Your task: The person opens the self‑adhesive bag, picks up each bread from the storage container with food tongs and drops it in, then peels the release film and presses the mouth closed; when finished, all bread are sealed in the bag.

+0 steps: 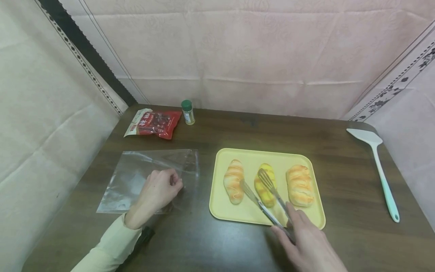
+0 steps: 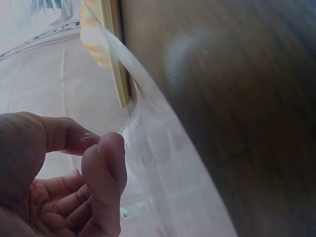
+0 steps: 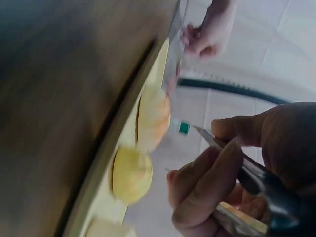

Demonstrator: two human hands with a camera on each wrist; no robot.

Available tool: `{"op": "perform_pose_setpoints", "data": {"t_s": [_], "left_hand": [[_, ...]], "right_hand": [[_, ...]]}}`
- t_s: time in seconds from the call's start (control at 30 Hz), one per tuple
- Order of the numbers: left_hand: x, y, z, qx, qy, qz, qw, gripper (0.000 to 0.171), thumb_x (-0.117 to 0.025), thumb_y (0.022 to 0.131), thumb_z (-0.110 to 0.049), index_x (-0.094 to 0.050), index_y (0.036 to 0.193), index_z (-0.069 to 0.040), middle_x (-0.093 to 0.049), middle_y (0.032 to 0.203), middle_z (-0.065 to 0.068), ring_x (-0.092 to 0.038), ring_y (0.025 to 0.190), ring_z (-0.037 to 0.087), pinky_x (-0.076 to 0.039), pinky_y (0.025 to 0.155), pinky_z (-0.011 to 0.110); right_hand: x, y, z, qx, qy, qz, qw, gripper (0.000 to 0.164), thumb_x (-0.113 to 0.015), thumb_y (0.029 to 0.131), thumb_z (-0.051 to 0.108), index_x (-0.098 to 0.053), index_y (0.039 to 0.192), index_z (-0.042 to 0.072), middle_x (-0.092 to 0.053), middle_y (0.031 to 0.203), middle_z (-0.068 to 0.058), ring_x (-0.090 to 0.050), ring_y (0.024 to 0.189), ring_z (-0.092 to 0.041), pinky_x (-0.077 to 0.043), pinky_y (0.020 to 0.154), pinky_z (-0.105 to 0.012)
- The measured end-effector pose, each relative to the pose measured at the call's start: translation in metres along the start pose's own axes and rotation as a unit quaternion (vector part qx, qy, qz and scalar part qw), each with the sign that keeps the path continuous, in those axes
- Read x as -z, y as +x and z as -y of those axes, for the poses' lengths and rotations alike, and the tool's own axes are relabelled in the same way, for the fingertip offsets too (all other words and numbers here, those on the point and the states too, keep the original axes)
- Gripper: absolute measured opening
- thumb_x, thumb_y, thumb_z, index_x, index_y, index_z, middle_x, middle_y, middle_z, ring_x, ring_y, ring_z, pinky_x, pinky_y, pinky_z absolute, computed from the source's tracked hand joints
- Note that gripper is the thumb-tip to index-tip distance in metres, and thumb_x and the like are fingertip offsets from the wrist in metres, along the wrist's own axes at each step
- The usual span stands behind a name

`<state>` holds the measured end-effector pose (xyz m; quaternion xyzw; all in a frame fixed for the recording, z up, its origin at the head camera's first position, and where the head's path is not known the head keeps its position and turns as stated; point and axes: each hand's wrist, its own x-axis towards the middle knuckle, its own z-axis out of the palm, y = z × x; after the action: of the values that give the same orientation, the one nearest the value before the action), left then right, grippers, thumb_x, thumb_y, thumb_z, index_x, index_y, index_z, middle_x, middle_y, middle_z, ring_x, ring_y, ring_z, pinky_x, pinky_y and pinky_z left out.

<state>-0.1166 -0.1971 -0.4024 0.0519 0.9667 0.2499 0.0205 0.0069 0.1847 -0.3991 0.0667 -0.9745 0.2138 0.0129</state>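
Observation:
Thumb and forefinger of my left hand point(image 1: 162, 189) pinch the upper film of a clear plastic bag point(image 1: 127, 181); in the left wrist view the film point(image 2: 153, 143) is lifted off the table. My right hand point(image 1: 307, 240) grips metal food tongs point(image 1: 266, 212), their two ends spread. Those ends overlap a yellow bread roll point(image 1: 264, 194) in the middle of a pale yellow tray point(image 1: 234, 216). To its left on the tray lies a striped croissant-like roll point(image 1: 233, 181), and to its right a golden, ridged loaf point(image 1: 300, 185).
At the back left a red food packet point(image 1: 156, 122) lies beside a small green-capped seasoning jar point(image 1: 188, 112). A pale green spatula point(image 1: 380, 170) lies along the right side of the dark wooden table point(image 1: 221, 249). Cloth hangs behind and at both sides.

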Motion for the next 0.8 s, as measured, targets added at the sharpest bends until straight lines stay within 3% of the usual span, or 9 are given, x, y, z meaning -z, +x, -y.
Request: {"op": "perform_pose_setpoints", "data": {"t_s": [0.13,0.3,0.57,0.8], "left_hand": [[0.001,0.0,-0.001,0.003,-0.002,0.006,1.0,0.014,-0.074,0.094,-0.01,-0.07,0.081,-0.009,-0.063,0.064,0.001,-0.053,0.055,0.014,-0.041,0.054,0.03],[0.001,0.0,-0.002,0.007,0.001,0.006,1.0,0.015,-0.073,0.094,-0.008,-0.068,0.08,-0.009,-0.061,0.063,0.002,-0.053,0.056,0.015,-0.041,0.055,0.03],[0.001,-0.001,-0.004,0.019,-0.002,0.01,0.9998,0.014,-0.073,0.091,-0.006,-0.067,0.079,-0.01,-0.062,0.065,0.002,-0.053,0.056,0.016,-0.04,0.054,0.03],[0.002,-0.001,-0.005,0.012,0.003,0.001,0.9999,0.013,-0.076,0.089,-0.006,-0.069,0.079,-0.01,-0.063,0.064,0.002,-0.052,0.056,0.015,-0.04,0.054,0.029]], "right_hand": [[-0.01,-0.001,0.013,-0.012,-0.006,0.038,0.999,0.068,-0.083,0.096,0.036,-0.056,0.15,0.003,-0.065,0.102,0.002,-0.055,0.072,-0.008,-0.051,0.065,-0.033],[-0.016,0.006,0.026,-0.027,-0.013,0.088,0.996,0.066,-0.077,0.101,0.041,-0.055,0.15,0.002,-0.065,0.106,-0.002,-0.06,0.075,-0.012,-0.055,0.072,-0.038],[-0.023,0.016,0.03,0.026,-0.042,0.032,0.998,0.058,-0.078,0.101,0.034,-0.057,0.14,-0.002,-0.06,0.091,-0.004,-0.052,0.062,-0.015,-0.047,0.059,-0.037],[-0.026,0.016,0.027,0.042,-0.067,0.002,0.997,0.035,-0.082,0.097,0.033,-0.061,0.102,0.006,-0.058,0.074,-0.001,-0.055,0.056,-0.019,-0.043,0.053,-0.037]]}}
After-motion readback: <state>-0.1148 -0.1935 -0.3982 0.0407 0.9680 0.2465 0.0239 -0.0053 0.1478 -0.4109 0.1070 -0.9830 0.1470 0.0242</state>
